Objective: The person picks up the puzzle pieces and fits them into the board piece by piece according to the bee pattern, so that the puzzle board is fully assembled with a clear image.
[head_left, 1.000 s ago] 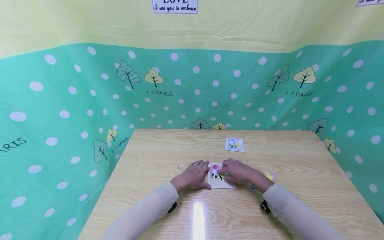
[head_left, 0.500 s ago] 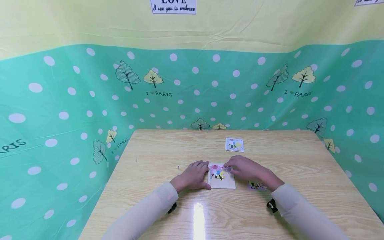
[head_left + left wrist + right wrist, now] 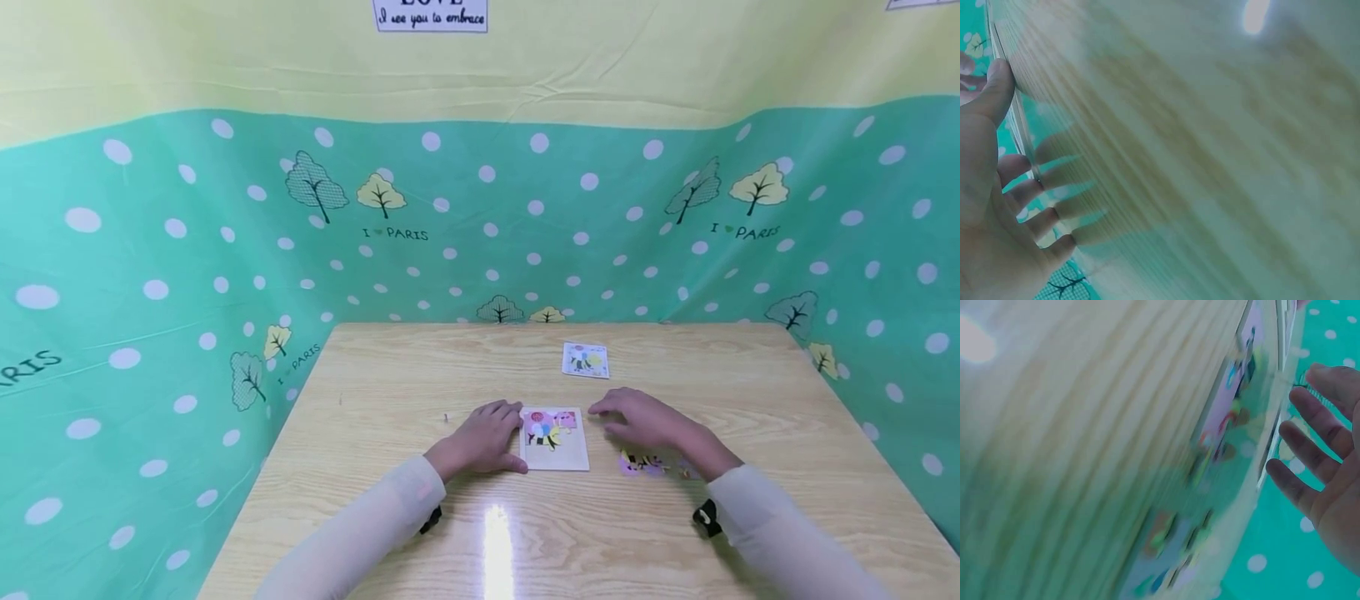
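The puzzle board [image 3: 557,460], partly filled, lies flat on the bench [image 3: 405,375]. Left hand [image 3: 486,439] rests at its left edge, thumb and fingers spread. Right hand [image 3: 643,419] is just beyond the right edge — fingers apart, holding nothing. Loose pieces [image 3: 634,464] lie close by — a low sweep could scatter them.
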Demonstrator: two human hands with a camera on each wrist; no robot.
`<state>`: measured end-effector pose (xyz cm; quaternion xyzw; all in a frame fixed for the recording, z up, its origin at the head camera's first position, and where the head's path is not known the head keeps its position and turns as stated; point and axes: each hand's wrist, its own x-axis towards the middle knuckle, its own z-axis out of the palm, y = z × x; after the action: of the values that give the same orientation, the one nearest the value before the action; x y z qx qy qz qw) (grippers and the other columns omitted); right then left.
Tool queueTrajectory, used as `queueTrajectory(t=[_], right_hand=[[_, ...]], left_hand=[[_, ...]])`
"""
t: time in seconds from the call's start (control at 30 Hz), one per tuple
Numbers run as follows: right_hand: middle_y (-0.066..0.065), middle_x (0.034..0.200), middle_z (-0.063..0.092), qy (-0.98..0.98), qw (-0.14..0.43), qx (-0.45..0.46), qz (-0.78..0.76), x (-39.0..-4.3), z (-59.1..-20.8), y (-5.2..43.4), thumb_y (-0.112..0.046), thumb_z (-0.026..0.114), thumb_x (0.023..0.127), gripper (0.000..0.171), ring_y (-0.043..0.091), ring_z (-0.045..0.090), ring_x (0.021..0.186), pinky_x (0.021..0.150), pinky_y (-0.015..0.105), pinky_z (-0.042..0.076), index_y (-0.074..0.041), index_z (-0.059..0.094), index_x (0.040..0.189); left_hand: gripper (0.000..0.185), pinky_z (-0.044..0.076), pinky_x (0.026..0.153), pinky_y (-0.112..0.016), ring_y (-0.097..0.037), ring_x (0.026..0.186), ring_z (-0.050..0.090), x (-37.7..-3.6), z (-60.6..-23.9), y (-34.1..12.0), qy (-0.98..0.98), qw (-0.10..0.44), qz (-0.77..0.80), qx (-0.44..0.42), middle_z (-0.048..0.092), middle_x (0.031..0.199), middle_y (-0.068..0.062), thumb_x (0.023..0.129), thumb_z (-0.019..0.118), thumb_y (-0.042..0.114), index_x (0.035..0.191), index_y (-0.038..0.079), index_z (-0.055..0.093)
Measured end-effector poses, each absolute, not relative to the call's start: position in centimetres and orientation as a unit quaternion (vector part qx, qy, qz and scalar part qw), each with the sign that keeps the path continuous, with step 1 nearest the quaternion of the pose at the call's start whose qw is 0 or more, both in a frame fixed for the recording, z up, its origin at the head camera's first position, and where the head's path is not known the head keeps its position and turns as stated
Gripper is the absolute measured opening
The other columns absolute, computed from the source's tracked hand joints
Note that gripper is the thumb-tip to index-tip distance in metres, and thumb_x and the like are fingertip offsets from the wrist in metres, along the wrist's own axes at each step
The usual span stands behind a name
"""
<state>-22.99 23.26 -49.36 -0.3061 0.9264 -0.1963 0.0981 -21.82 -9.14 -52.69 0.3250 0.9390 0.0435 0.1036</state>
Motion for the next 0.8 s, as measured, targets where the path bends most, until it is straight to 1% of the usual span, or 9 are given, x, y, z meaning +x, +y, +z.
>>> queueTrajectory(t=[0.2,0.43,0.67,0.8], right_hand=[[0.005,0.121,0.072,0.934,0.099,-0.273,-0.208,-22.8,-49.5,25.2,-0.013,0.07,0.095,0.033,0.027,0.067,0.112,0.097,0.048,0.057,-0.011,0.07,0.128],[0.009,0.122,0.071,0.94,0.093,-0.256,-0.206,-22.5,-49.5,26.9,-0.013,0.071,0.094,0.034,0.03,0.066,0.113,0.096,0.05,0.057,-0.009,0.07,0.128],[0.006,0.116,0.073,0.947,0.085,-0.241,-0.194,-22.4,-49.3,28.4,-0.012,0.073,0.092,0.03,0.028,0.067,0.108,0.092,0.047,0.058,-0.01,0.073,0.122],[0.006,0.114,0.073,0.947,0.083,-0.243,-0.192,-22.2,-49.4,29.1,-0.012,0.074,0.091,0.029,0.029,0.068,0.106,0.092,0.048,0.058,-0.009,0.073,0.12]], left_hand=[[0.08,0.033,0.124,-0.05,-0.031,0.152,0.035,-21.7,-52.2,-9.2,0.94,0.099,0.044,0.324,0.037,0.164,-0.006,0.085,0.065,0.072,0.142,0.017,0.053],[0.08,0.035,0.123,-0.049,-0.031,0.15,0.037,-21.7,-52.2,-9.2,0.94,0.092,0.041,0.327,0.039,0.163,-0.006,0.084,0.065,0.072,0.14,0.016,0.055],[0.079,0.035,0.123,-0.048,-0.03,0.151,0.037,-21.7,-52.1,-9.1,0.938,0.095,0.043,0.33,0.038,0.164,-0.005,0.085,0.064,0.073,0.14,0.017,0.054],[0.08,0.034,0.124,-0.048,-0.029,0.151,0.037,-21.7,-52.3,-9.1,0.939,0.094,0.041,0.33,0.038,0.164,-0.005,0.085,0.064,0.073,0.141,0.016,0.054]])
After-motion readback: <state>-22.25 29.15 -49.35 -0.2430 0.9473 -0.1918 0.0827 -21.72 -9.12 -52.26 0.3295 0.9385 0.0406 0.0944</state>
